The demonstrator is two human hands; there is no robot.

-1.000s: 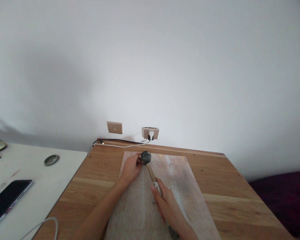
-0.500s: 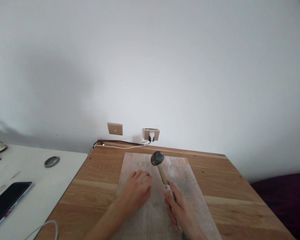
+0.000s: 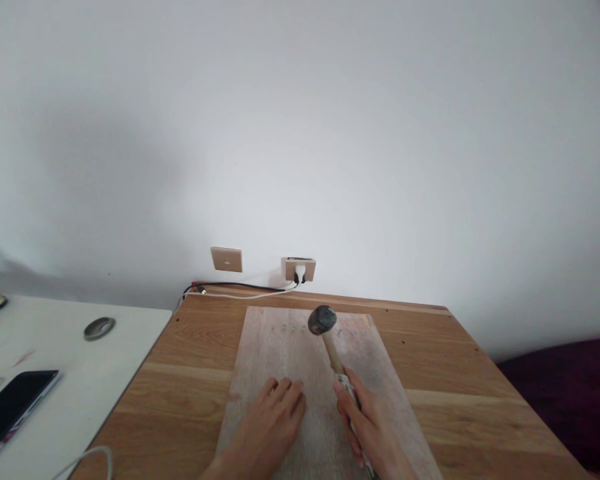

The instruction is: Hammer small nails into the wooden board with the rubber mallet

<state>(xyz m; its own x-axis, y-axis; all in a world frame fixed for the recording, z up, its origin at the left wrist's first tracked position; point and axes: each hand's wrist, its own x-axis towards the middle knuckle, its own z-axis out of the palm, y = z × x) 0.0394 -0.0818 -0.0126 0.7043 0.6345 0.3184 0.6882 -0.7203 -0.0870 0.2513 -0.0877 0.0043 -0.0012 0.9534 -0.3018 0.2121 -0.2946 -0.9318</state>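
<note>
My right hand (image 3: 369, 421) is wrapped round the handle of a mallet (image 3: 323, 321) with a dark, rounded head and a pale wooden shaft. Its head is held up over the right half of a pale, worn board (image 3: 233, 393). On the board's left half lies my left hand (image 3: 273, 423), its fingers bent down and drawn together against the surface. The thumb and the undersides of those fingers are hidden, so anything in them does not show. Several small nails (image 3: 283, 328) form a row near the board's far edge, partly behind the mallet head.
The board lies on a wooden table (image 3: 180, 380) against a white wall. Cables (image 3: 245, 293) run along its back edge to a plugged socket (image 3: 301, 270). On the white table to the left are a roll of tape (image 3: 100, 328) and a phone (image 3: 17, 410).
My left hand has drawn back toward me and come down on the board, covering the small metal pieces that lay there. The mallet has shifted slightly right.
</note>
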